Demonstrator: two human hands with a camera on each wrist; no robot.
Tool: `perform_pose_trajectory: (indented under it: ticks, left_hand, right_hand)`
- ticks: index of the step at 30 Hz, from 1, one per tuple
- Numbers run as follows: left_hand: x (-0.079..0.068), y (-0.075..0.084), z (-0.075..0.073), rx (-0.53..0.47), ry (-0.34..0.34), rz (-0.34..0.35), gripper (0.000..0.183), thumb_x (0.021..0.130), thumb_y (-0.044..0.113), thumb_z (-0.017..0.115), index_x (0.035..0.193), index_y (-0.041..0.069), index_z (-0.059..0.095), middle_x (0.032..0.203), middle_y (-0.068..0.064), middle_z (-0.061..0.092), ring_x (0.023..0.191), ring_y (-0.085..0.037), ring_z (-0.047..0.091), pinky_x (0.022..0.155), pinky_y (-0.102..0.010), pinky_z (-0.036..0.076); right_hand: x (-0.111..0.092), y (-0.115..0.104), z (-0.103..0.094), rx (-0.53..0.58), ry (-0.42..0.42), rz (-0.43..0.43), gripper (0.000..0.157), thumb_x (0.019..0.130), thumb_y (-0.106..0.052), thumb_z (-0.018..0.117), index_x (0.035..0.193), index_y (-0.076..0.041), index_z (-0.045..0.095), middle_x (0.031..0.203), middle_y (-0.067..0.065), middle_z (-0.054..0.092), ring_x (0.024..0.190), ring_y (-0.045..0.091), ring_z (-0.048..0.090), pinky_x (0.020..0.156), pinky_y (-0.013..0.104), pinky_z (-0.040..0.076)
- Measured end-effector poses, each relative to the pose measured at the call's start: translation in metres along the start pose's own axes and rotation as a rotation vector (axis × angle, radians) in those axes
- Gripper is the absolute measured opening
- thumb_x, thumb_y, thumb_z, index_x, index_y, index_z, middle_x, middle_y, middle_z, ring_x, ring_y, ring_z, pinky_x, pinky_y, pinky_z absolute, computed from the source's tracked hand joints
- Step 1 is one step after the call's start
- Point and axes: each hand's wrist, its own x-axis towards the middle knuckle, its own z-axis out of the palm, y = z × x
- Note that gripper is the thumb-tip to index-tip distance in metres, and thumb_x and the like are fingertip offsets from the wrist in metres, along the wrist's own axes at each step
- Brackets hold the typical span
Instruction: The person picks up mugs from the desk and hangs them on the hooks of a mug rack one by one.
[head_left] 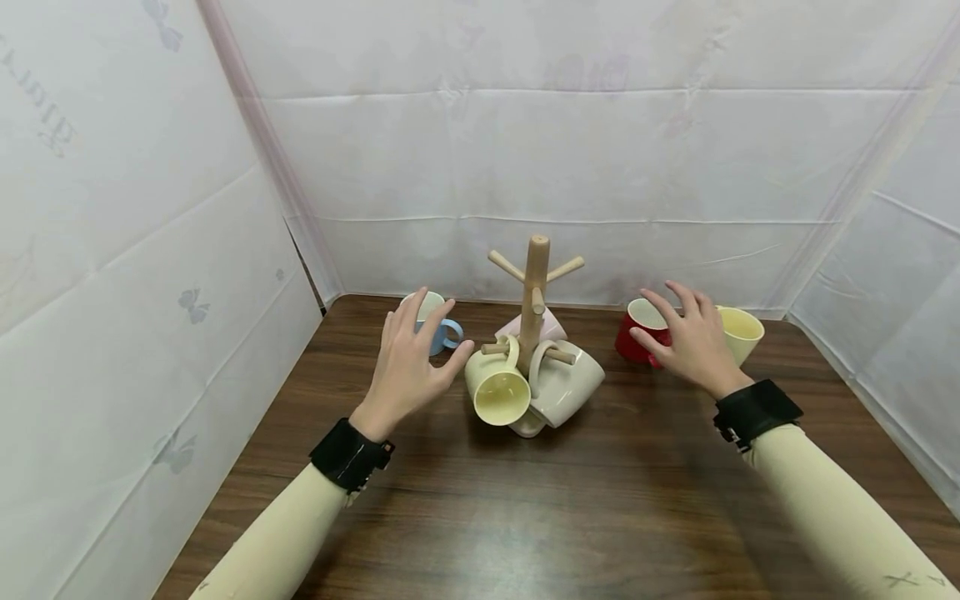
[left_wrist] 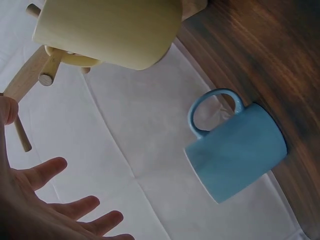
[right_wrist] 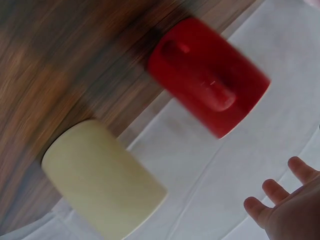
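My left hand (head_left: 408, 362) reaches forward with spread fingers and holds nothing. Behind it on the table stands a blue mug (left_wrist: 237, 152), its handle toward the rack. To the right, my right hand (head_left: 693, 342), also spread and holding nothing, hovers in front of a red mug (right_wrist: 207, 80) and a yellow mug (right_wrist: 102, 180), both upright on the table. Between the hands rises a wooden mug rack (head_left: 536, 275). A pale yellow mug (head_left: 498, 387) and a white mug (head_left: 570, 383) hang by their handles on its lower pegs, and a pink mug (head_left: 553, 327) shows partly hidden behind its post.
The rack's upper pegs (head_left: 567, 268) stick out bare. The dark wooden table (head_left: 510, 517) ends at white sheeting (head_left: 555, 167) that hangs behind it and along both sides.
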Motion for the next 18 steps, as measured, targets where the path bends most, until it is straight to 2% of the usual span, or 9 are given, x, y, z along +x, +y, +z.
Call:
perform_pose_trajectory:
  ticks: [4,10,18]
  left_hand:
    - [-0.004,-0.002,0.000,0.009,0.002,0.007,0.059,0.085,0.056,0.052,0.133,0.022,0.050,0.143,-0.016,0.033,0.129,-0.035,0.028,0.100,-0.062,0.023]
    - [-0.009,-0.004,-0.003,0.030,0.010,0.015,0.059,0.084,0.056,0.053,0.130,0.019,0.052,0.141,-0.018,0.035,0.127,-0.037,0.031,0.099,-0.062,0.024]
    - [-0.016,-0.007,-0.005,0.070,-0.009,-0.003,0.059,0.084,0.057,0.052,0.129,0.019,0.054,0.139,-0.021,0.038,0.126,-0.041,0.031,0.099,-0.066,0.022]
  right_hand:
    - [-0.003,0.012,-0.004,-0.028,-0.035,0.045,0.068,0.080,-0.051,0.064,0.138,-0.021,0.044,0.138,0.023,0.035,0.118,0.048,0.030,0.092,0.068,0.027]
    - [-0.008,0.034,-0.009,-0.060,-0.020,0.113,0.064,0.081,-0.047,0.064,0.134,-0.016,0.047,0.137,0.025,0.035,0.119,0.051,0.028,0.094,0.069,0.022]
    - [-0.015,0.057,-0.016,-0.099,-0.169,0.274,0.064,0.086,-0.051,0.057,0.137,-0.014,0.043,0.140,0.029,0.028,0.121,0.056,0.021,0.092,0.074,0.017]
